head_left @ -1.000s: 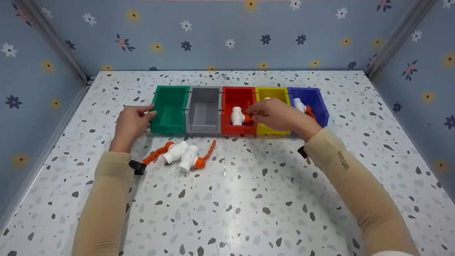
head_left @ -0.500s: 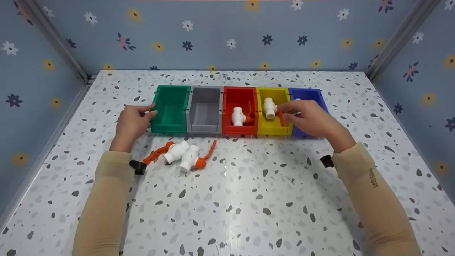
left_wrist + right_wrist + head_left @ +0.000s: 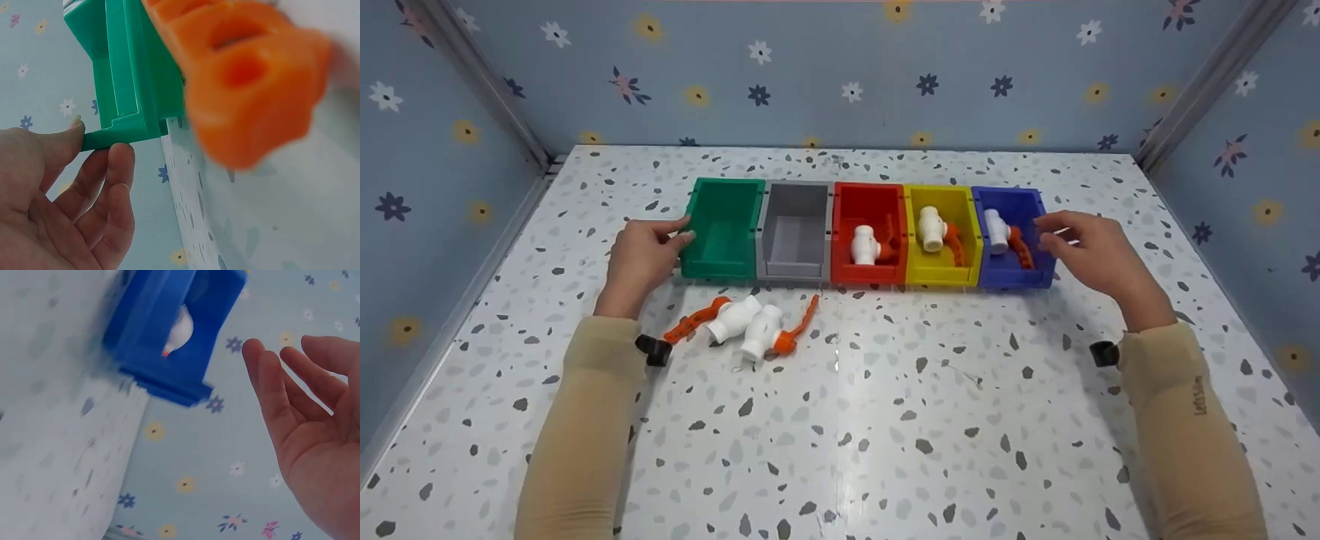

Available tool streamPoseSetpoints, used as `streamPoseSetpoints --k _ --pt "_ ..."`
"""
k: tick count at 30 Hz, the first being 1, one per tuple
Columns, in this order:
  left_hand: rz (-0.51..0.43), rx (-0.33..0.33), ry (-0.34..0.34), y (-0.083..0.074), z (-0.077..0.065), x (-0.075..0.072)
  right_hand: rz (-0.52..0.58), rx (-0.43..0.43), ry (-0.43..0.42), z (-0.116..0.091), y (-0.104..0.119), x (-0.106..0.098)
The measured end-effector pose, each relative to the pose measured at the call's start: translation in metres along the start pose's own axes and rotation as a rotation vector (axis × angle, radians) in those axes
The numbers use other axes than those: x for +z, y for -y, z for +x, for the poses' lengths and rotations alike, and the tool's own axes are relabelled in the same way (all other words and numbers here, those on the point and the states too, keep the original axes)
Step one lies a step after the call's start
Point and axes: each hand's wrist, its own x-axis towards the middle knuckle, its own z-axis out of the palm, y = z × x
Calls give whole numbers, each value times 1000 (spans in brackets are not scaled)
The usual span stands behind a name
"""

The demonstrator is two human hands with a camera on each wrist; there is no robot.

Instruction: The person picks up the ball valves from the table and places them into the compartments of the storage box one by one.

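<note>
My left hand (image 3: 641,259) pinches the outer side wall of the green bin (image 3: 717,271) between thumb and fingers; in the left wrist view the thumb lies along its rim (image 3: 121,135). At the row's other end, my right hand (image 3: 1091,255) is beside the blue bin (image 3: 1015,278), fingers relaxed and holding nothing; the right wrist view has a gap between them. White ball valves with orange handles lie one each in the red bin (image 3: 867,274), the yellow bin (image 3: 941,277) and the blue one. The valve in the blue bin (image 3: 997,231) has its handle toward the front right.
Between green and red stands a grey bin (image 3: 795,270). Two more ball valves, a left one (image 3: 733,319) and a right one (image 3: 763,331), lie together on the speckled table (image 3: 885,420) before the bins. A flowered wall (image 3: 840,67) closes off the back.
My right hand has moved right from the red bin, past the yellow bin, to the blue bin's outer side, uncovering the valves there. The left hand stays on the green bin.
</note>
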Motion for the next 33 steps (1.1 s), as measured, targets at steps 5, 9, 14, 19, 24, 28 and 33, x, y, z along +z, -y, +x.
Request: streamPoseSetpoints --k 5,9,14,19,24,28,33 --pt "5 -7 -1 -2 0 2 -36 20 -47 -2 -23 1" --pt "12 2 -8 -3 0 3 -53 65 -51 -1 -33 4" --pt "23 7 -22 -2 -1 5 -64 95 -42 0 -38 9" --pt "22 28 -27 0 -3 5 -65 119 -65 3 -37 14" --pt "61 71 -4 4 -6 0 -52 148 -59 7 -35 18" --pt "92 92 19 1 -8 -3 -47 150 -64 7 -35 19" --pt "107 90 60 -5 -12 -5 -33 130 -65 6 -36 18"
